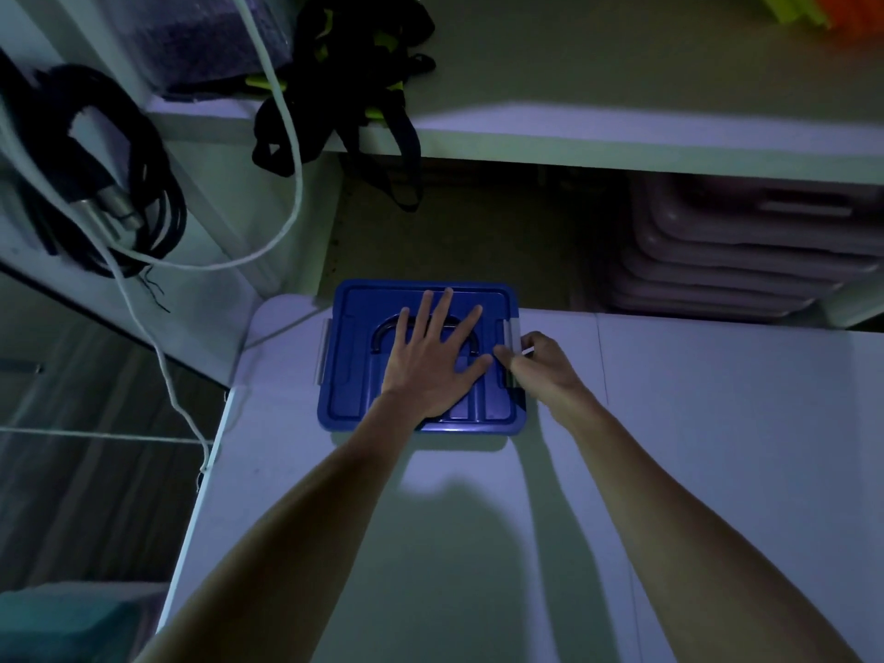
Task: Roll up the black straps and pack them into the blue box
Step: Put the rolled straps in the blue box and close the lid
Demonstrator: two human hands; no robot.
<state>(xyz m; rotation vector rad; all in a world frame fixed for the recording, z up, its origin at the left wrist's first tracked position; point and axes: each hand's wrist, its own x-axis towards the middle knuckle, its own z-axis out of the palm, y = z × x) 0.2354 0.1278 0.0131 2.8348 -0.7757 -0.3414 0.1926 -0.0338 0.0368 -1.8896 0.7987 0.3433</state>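
The blue box (354, 370) sits lidded at the far edge of the white table (717, 423). My left hand (430, 361) lies flat on its lid, fingers spread over the recessed handle. My right hand (540, 366) is curled around the grey latch (513, 337) on the box's right side. A second grey latch (323, 349) shows on the left side. A tangle of black straps (344, 88) with yellow-green parts lies on the shelf above, some loops hanging over its edge.
A white cord (282, 150) droops from the upper left toward the table's left edge. Coiled black cables (95, 169) hang on the left wall. Stacked grey bins (741, 251) stand under the shelf at the right. The scene is dim.
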